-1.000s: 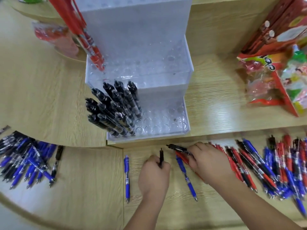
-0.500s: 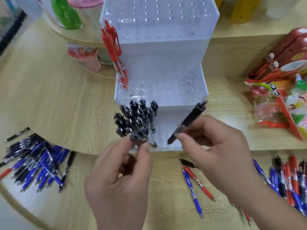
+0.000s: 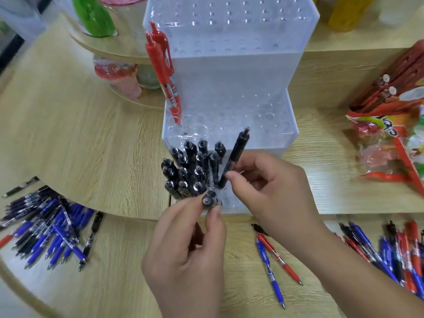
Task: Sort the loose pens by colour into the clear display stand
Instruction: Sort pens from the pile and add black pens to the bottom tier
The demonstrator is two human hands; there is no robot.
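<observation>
wooden counter (image 3: 68, 134), clear stand (image 3: 229, 83) at 12 o'clock; left hand (image 3: 183, 260) pinches a black pen (image 3: 208, 200) end-on, right hand (image 3: 275, 193) pinches another pen (image 3: 234, 157) tilted toward 1 o'clock.

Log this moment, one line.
left hand pinches black plastic pen | right hand pinches second black pen, tilted | clear tiered stand: black pens front tier, red pens higher

The left grip (image 3: 183, 255) and right grip (image 3: 270, 196) have lifted off the lower wooden tabletop (image 3: 128, 260) to the clear tiered plastic display stand (image 3: 229, 76). The left now pinches its black click pen (image 3: 208, 200) end-on, just beside the standing cluster of black pens (image 3: 190, 171). The right tilts the second black pen (image 3: 234, 157) steeper, with its tip lowered beside that cluster.
</observation>
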